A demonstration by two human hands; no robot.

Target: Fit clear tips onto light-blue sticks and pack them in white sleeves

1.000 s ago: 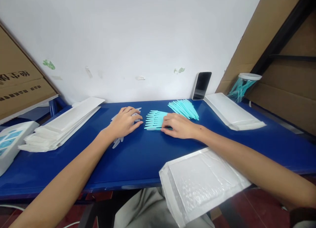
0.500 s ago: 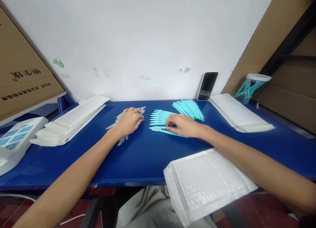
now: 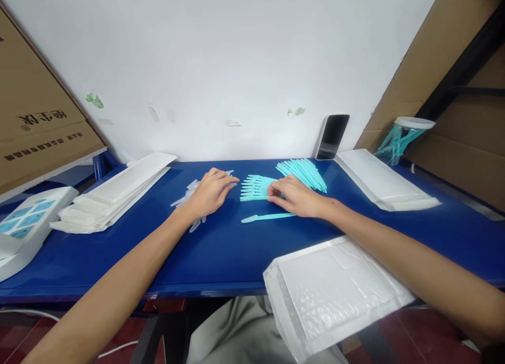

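My left hand [image 3: 213, 191] is over a loose pile of translucent razor caps [image 3: 182, 198], its thumb and fingers pinched around one cap whose tip shows. At a fanned row of turquoise eyebrow razors [image 3: 254, 185], my right hand [image 3: 294, 195] has its fingertips closed on the nearest razor of the row. One single eyebrow razor [image 3: 268, 217] lies apart on the blue table, its handle end hidden beneath my right hand. Behind that hand is a second pile of turquoise razors [image 3: 305, 173].
White padded envelopes [image 3: 118, 188] are stacked at the left beside a white device with blue keys [image 3: 27, 222]. Another envelope [image 3: 384, 180] lies at the right, near a phone [image 3: 333, 138] and a clear jar [image 3: 406, 138]. A bubble envelope [image 3: 339, 290] overhangs the front edge.
A razor near the row's front now lies separate, closer to me. My right hand has moved slightly back to the row. My left hand has raised its fingers with a cap.
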